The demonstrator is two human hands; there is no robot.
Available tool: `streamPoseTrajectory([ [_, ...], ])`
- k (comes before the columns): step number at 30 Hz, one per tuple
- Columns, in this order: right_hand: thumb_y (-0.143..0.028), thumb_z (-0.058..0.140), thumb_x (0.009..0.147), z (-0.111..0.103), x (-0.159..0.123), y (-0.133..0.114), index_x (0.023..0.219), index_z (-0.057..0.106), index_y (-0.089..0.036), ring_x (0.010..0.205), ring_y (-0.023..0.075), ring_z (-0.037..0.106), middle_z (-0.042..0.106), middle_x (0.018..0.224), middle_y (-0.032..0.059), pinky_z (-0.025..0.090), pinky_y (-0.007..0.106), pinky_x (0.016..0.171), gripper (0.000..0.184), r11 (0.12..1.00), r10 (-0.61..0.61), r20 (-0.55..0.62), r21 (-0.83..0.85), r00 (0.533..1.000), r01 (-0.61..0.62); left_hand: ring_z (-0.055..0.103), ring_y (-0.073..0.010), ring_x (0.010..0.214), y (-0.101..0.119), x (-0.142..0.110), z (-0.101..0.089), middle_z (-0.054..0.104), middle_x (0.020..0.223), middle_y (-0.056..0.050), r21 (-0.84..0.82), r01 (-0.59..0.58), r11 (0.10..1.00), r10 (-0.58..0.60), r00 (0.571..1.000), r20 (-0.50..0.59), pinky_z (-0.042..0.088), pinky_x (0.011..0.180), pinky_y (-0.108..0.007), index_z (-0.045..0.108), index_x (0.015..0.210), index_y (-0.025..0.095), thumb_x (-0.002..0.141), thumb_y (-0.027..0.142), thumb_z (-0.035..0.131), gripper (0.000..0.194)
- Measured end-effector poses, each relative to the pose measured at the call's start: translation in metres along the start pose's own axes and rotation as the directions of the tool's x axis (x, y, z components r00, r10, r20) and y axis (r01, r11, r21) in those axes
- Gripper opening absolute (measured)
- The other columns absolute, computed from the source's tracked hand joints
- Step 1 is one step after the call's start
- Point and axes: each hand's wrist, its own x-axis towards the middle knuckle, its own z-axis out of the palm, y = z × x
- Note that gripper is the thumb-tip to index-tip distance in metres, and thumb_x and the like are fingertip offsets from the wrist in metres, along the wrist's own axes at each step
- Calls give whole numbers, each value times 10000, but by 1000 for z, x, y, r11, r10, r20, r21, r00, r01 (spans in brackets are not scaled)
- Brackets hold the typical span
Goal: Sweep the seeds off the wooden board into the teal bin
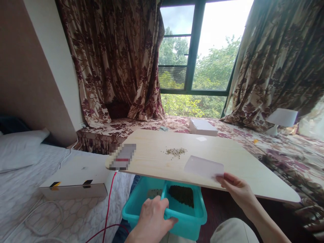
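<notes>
My left hand (153, 214) is closed on the near end of the divider of a teal two-compartment bin (187, 224), below the table's front edge. Dark green grains (181, 195) lie in the right compartment; a few pale bits show in the left one, partly behind my hand. Between thumb and fingers, my right hand (236, 187) pinches the right corner of a thin translucent plastic sheet (204, 166), held over the tabletop. Beyond the sheet, a small scattered pile of greenish-tan grains (176, 152) rests on the pale wooden table (149, 138).
A pixelated phone-like object (124, 157) with a red cable (108, 202) sits at the table's left end. On the bed to the left is a white box (76, 179). Behind the table, another white box (204, 127) and a lamp (282, 118) stand on the window seat.
</notes>
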Motion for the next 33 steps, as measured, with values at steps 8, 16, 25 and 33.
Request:
streamPoseTrajectory([
  [8, -446, 660, 595, 32, 43, -1, 733, 747, -186, 611, 197, 621, 737, 699, 69, 473, 279, 517, 306, 997, -70, -44, -26, 997, 68, 572, -218, 900, 0, 1, -2, 630, 915, -2, -2, 13, 1000, -13, 999, 35, 372, 790, -303, 609, 815, 248, 749, 433, 597, 196],
  [16, -376, 640, 607, 44, 57, 7, 733, 730, -186, 690, 203, 643, 738, 730, 47, 466, 268, 548, 245, 999, -33, -30, -26, 999, 32, 573, -223, 882, -2, 2, 0, 625, 893, -1, 24, 18, 1000, -19, 1000, 23, 375, 767, -301, 607, 807, 247, 737, 444, 611, 209],
  [25, -366, 643, 578, 45, 53, 6, 707, 722, -176, 689, 206, 642, 736, 715, 59, 459, 274, 555, 243, 1000, -30, 38, 4, 999, 30, 574, -212, 825, -5, 3, 3, 615, 831, -3, 16, -17, 1000, 17, 1000, -22, 375, 739, -298, 589, 752, 235, 741, 429, 592, 194],
  [33, -370, 650, 575, 35, 45, 6, 758, 742, -168, 710, 205, 646, 753, 828, 78, 461, 260, 544, 288, 1000, -1, -2, -11, 1000, 1, 579, -220, 809, -6, 2, 5, 627, 833, 5, 41, -21, 999, 22, 999, -32, 371, 705, -298, 600, 767, 249, 733, 441, 590, 195],
])
